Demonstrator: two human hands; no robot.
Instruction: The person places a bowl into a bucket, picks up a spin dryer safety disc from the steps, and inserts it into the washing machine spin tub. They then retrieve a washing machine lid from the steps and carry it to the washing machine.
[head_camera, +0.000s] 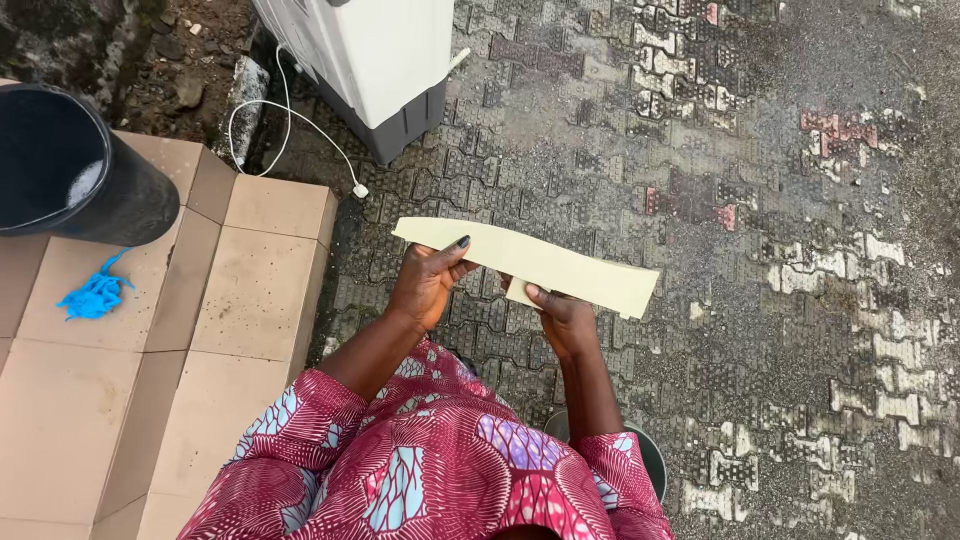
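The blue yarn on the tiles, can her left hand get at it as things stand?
Probably not right away. The left hand is gripping the folded cream paper, and the blue yarn lies well off to the side near the black bucket. Nothing blocks the way.

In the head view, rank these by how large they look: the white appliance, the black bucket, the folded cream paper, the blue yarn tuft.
1. White appliance, though cut off by the frame edge.
2. Black bucket, also cropped, so its order against the appliance is unsure.
3. Folded cream paper, held nearer the camera by the left hand and right hand.
4. Blue yarn tuft.
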